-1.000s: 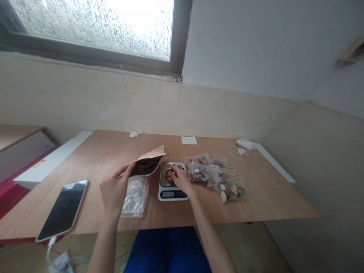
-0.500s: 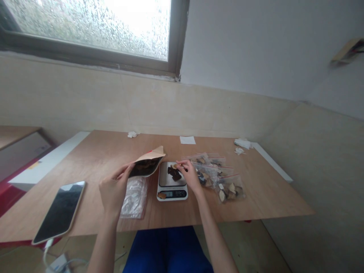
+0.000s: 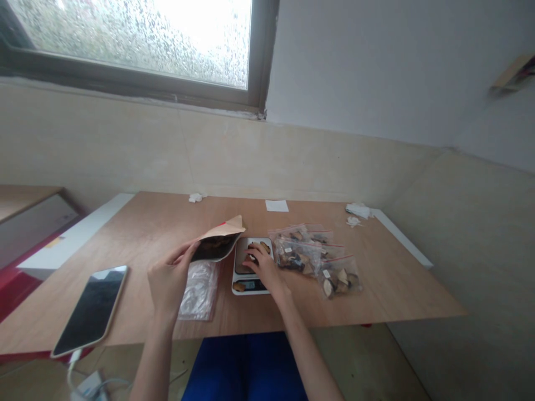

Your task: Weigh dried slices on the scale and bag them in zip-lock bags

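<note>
Head view, looking forward and down over a wooden table [image 3: 376,289] set against a tiled wall under a frosted window [image 3: 137,33]. Left hand [image 3: 169,281] raised a little above the tabletop, thumb and fingers pinched on the lower edge of a brown paper pouch [image 3: 217,242], mouth held open and turned toward the right, dark pieces visible inside. Right hand [image 3: 261,267] laid palm down over a small white kitchen scale [image 3: 241,266], fingers loosely spread and reaching across the steel platform toward dark and tan dried pieces [image 3: 263,246] lying on it at the far right corner; whether any piece is actually pinched, impossible to tell. One tan piece [image 3: 239,287] resting on the scale's front edge, just beside the display. Pouch just left of the scale, its open mouth close to the platform's left side. Below the pouch, flat on the table, a clear empty plastic bag [image 3: 198,289], near the left wrist. Just right of the scale, touching or nearly so, a cluster of filled zip bags [image 3: 313,256] with red seal strips, holding mixed light and dark pieces. Farther left, well apart from the hands, a phone [image 3: 90,309] lying screen up near the table's front edge, a cable at its lower end. At the far edge, a white paper slip [image 3: 276,205] and small crumpled white scraps [image 3: 358,211]. Blue-clad lap [image 3: 246,367] under the table edge.
</note>
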The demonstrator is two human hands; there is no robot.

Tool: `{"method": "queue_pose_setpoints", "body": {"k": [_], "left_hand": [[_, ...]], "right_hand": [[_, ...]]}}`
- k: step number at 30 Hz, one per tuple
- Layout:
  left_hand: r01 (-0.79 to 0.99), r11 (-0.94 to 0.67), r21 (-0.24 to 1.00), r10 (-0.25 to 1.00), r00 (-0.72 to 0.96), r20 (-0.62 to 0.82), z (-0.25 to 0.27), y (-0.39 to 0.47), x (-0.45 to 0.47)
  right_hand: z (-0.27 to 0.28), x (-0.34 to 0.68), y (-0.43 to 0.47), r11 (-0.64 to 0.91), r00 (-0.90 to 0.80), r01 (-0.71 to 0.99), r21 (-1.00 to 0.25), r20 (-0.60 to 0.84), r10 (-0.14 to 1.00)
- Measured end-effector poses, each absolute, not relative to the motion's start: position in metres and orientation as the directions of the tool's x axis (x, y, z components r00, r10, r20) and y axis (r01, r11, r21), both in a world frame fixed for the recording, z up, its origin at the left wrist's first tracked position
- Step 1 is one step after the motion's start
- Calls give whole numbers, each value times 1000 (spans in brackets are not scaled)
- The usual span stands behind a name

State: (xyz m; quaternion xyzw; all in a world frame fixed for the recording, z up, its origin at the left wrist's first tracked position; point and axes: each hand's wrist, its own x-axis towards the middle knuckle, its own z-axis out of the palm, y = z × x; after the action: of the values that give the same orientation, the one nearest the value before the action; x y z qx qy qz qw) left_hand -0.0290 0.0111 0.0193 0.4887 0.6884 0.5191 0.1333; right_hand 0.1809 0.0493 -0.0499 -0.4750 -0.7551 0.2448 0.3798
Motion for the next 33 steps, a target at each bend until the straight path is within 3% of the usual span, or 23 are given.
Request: {"method": "queue_pose_setpoints", "body": {"k": [4,7,9,13,19,21,27,33], "left_hand": [[522,-26,852,808,-492,326,19,11,-29],[524,-22,851,813,-486,321,19,10,-29],[527,-17,850,812,-488,319,19,10,-29],[536,-4,844,811,-493,316,20,10,-27],[526,0,850,823,-483,299,18,11,-26],[523,7,852,823,-488,292,18,11,-27],[533,-6,846,820,-481,309,20,9,-29],[545,0,839,833,-464,301,21,9,-27]], "right_hand": [[-52,199,43,315,38,528,-789,392,919],[-54,211,36,175,249,481,-859,325,912],[-55,212,28,139,202,484,-864,265,943],[-53,192,5,176,-99,589,-788,145,984],[-51,153,-10,273,-275,834,-479,69,959],[-50,151,-9,275,-283,859,-432,48,958],[-41,159,7,264,-249,788,-557,103,963],[-22,170,41,239,-175,792,-562,166,971]]}}
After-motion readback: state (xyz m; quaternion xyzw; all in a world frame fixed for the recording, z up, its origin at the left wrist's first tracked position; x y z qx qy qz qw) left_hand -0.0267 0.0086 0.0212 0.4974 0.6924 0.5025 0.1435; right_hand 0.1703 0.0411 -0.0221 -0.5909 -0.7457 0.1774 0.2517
